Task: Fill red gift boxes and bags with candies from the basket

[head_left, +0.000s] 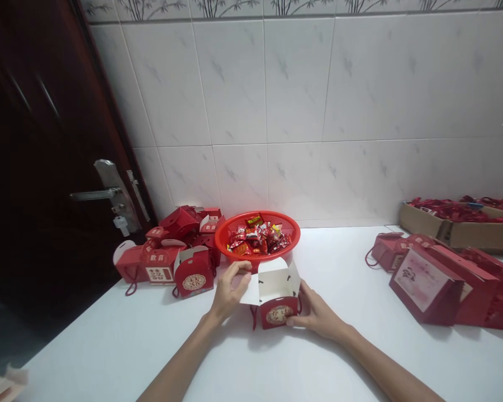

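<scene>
A small red box with a gold emblem stands on the white table, its lid flaps up and its white inside bare. My left hand pinches the white flap at the box's left side between thumb and fingers. On the right, my right hand grips the box's side, thumb on the front and fingers behind. Red cords hang at both sides of the box. Just behind it is a red plastic basket holding several wrapped candies.
Several red boxes are piled left of the basket. Larger red boxes stand at the right, with cardboard trays of red items behind them. A tiled wall borders the table; a dark door is at left.
</scene>
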`<act>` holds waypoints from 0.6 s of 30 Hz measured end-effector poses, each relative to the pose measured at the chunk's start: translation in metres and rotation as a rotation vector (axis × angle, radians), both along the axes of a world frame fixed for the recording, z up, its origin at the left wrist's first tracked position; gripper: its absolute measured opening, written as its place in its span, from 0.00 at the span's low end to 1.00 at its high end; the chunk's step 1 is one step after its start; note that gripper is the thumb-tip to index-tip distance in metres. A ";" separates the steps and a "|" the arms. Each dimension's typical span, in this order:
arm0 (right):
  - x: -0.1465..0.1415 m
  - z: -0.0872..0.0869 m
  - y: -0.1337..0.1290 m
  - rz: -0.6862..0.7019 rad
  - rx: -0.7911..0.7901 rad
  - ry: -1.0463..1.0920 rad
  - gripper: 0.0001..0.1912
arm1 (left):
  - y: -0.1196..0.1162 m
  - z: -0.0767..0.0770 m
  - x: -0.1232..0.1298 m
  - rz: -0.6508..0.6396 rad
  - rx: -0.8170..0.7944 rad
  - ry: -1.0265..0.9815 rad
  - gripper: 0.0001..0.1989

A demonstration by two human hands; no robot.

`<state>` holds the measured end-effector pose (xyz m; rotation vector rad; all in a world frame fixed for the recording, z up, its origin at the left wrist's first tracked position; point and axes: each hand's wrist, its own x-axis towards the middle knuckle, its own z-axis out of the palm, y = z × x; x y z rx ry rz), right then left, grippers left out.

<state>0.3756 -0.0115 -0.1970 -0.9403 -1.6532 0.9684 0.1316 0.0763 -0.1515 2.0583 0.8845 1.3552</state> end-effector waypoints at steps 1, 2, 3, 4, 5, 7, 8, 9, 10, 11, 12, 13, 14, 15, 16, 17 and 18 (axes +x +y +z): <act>0.000 0.001 0.000 -0.003 0.003 -0.011 0.50 | 0.000 0.000 0.000 -0.001 0.003 -0.009 0.12; 0.000 0.002 0.000 -0.002 0.009 -0.017 0.49 | 0.000 0.000 -0.001 -0.005 0.007 -0.022 0.12; 0.000 0.003 -0.001 0.001 0.016 -0.021 0.49 | 0.000 0.000 -0.001 -0.009 0.011 -0.036 0.12; -0.001 0.005 -0.001 0.003 0.023 -0.025 0.48 | 0.001 -0.001 -0.002 -0.012 0.016 -0.051 0.12; -0.001 0.005 -0.001 0.001 0.027 -0.031 0.48 | 0.002 -0.001 -0.003 -0.014 0.017 -0.066 0.12; -0.001 0.006 -0.001 -0.005 0.029 -0.039 0.48 | 0.004 -0.003 -0.004 -0.013 0.010 -0.095 0.12; -0.001 0.005 -0.001 -0.006 0.029 -0.040 0.48 | 0.005 -0.004 -0.005 -0.014 0.005 -0.107 0.12; -0.001 0.005 -0.001 -0.006 0.027 -0.040 0.49 | 0.006 -0.005 -0.005 -0.014 0.002 -0.116 0.13; -0.002 0.005 -0.001 -0.003 0.025 -0.038 0.48 | 0.007 -0.006 -0.006 -0.013 0.003 -0.121 0.13; -0.002 0.004 0.000 0.001 0.021 -0.036 0.48 | 0.007 -0.006 -0.006 -0.007 0.006 -0.123 0.13; -0.002 0.004 0.000 0.007 0.016 -0.034 0.47 | 0.008 -0.007 -0.007 0.004 0.013 -0.120 0.13; -0.003 0.004 0.000 0.012 0.011 -0.032 0.46 | 0.008 -0.007 -0.007 0.016 0.022 -0.116 0.13; -0.003 0.004 0.000 0.017 0.006 -0.030 0.46 | 0.008 -0.007 -0.007 0.030 0.034 -0.110 0.12; -0.003 0.005 0.000 0.020 0.004 -0.028 0.45 | 0.008 -0.007 -0.008 0.045 0.046 -0.103 0.12; -0.004 0.005 0.000 0.023 0.004 -0.027 0.45 | 0.008 -0.007 -0.008 0.057 0.060 -0.096 0.12; -0.004 0.005 0.001 0.025 0.007 -0.028 0.44 | 0.008 -0.006 -0.008 0.068 0.074 -0.090 0.12; -0.004 0.005 0.001 0.026 0.010 -0.032 0.44 | 0.008 -0.006 -0.008 0.080 0.089 -0.082 0.13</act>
